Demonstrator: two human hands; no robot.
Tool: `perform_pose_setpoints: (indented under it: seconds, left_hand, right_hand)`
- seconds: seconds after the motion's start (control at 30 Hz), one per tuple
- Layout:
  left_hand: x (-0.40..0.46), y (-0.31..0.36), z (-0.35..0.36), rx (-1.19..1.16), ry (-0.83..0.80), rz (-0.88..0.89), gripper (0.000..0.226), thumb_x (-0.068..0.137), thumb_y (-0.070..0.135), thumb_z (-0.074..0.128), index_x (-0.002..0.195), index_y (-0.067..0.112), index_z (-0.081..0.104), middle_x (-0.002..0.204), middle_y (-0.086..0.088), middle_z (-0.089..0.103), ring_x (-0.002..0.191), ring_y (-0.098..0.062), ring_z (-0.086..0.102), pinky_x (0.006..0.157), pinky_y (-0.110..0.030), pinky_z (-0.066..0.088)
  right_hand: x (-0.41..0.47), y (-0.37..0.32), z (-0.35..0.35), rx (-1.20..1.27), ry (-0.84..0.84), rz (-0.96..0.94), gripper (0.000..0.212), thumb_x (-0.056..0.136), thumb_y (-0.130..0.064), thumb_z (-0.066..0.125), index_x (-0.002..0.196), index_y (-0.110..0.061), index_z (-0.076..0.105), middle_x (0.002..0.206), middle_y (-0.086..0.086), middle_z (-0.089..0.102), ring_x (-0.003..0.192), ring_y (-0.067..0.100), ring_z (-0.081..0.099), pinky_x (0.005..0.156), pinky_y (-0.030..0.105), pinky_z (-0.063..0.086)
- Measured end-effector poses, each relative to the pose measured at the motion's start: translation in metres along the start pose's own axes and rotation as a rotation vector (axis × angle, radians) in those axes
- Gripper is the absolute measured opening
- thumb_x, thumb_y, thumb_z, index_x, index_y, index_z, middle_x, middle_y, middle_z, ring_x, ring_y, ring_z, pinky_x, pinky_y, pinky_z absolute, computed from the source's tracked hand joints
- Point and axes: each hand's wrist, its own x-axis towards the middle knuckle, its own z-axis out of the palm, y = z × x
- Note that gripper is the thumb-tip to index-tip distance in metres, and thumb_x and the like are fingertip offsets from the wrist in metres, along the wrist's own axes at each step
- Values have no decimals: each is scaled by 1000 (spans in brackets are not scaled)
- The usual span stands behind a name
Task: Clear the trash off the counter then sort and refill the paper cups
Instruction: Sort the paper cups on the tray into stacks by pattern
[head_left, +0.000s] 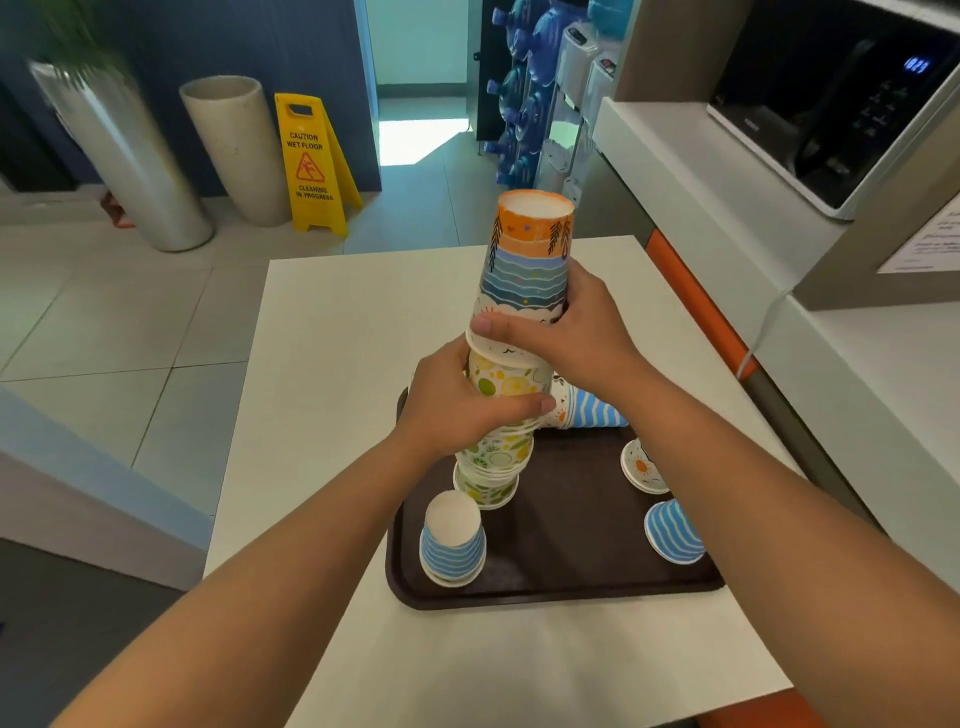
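Both hands grip one tall stack: left hand (457, 410) around the lemon cups (506, 376), right hand (566, 332) around the orange-blue cups (527, 270). Sorting looks half done; loose cups remain on the tray (561, 592).

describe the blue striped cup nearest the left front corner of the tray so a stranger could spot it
Find the dark brown tray on the white counter. At its near left corner stands an upside-down blue striped cup, apart from the tall stack. Unlike the other single cups, it stands upright on its rim.

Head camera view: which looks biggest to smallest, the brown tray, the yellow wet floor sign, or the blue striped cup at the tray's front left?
1. Brown tray
2. Yellow wet floor sign, though it stands farther away
3. Blue striped cup
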Motion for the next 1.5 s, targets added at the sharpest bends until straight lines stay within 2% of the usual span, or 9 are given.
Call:
perform_pose_setpoints:
  seconds: [0.3,0.47,0.6,0.73,1.0,1.1,1.2,1.37,1.5]
  left_hand:
    - [5,6,7,-23,-8,34,61,62,37,90,115,29,61,104,16,70,95,4,65,79,-14,50]
    - [7,0,8,-65,-26,3,65,60,37,92,116,29,59,105,17,70,96,3,65,83,-21,54]
    - [10,-21,9,-55,-187,-96,100,46,53,95,131,29,48,120,12,67,108,-6,66,94,-38,55]
    - [3,-41,12,45,-254,-215,109,34,66,92,130,32,51,123,16,65,113,-7,63,99,-41,52]
    - [4,-41,25,70,-214,-280,95,42,69,86,124,32,59,118,17,67,107,-6,64,95,-38,54]
    - [6,-34,26,52,-154,-231,82,51,60,87,122,30,59,115,15,68,103,-5,65,91,-33,55]
    - [11,-20,22,23,-94,-149,74,57,51,89,121,28,60,113,13,67,100,-4,65,84,-25,53]
    - [19,2,15,-20,-29,-64,84,45,62,81,119,27,60,111,12,68,100,-6,65,89,-34,56]
    - [24,25,17,-31,-3,-1,79,47,63,81,115,28,61,109,10,68,100,-8,66,89,-40,56]
  right_hand:
    - [8,2,-4,35,2,11,65,65,-27,89,121,-14,59,109,-3,72,96,8,71,83,30,59]
    - [6,18,-3,-58,-40,29,79,58,-32,93,125,-17,53,114,-5,69,99,4,68,85,27,58]
    - [10,23,-5,-52,-4,47,76,56,-37,93,120,-18,57,108,-7,71,95,3,69,82,26,58]
    - [18,21,-13,-22,29,78,67,57,-33,93,114,-18,61,103,-9,72,90,2,70,77,22,58]
    - [33,6,-37,49,107,103,49,64,-26,90,104,-19,63,95,-8,72,80,1,71,66,17,56]
    - [41,-8,-50,75,130,88,40,65,-27,89,98,-23,65,96,-3,74,85,10,73,74,28,60]
    - [46,-21,-58,76,127,66,52,65,-30,89,108,-19,64,101,-1,74,89,14,73,77,32,61]
    - [45,-36,-61,50,128,29,48,65,-30,88,104,-26,61,95,-10,72,84,5,72,69,20,58]
    - [44,-50,-76,56,170,3,49,63,-35,89,103,-26,62,97,-8,73,86,8,72,74,26,60]
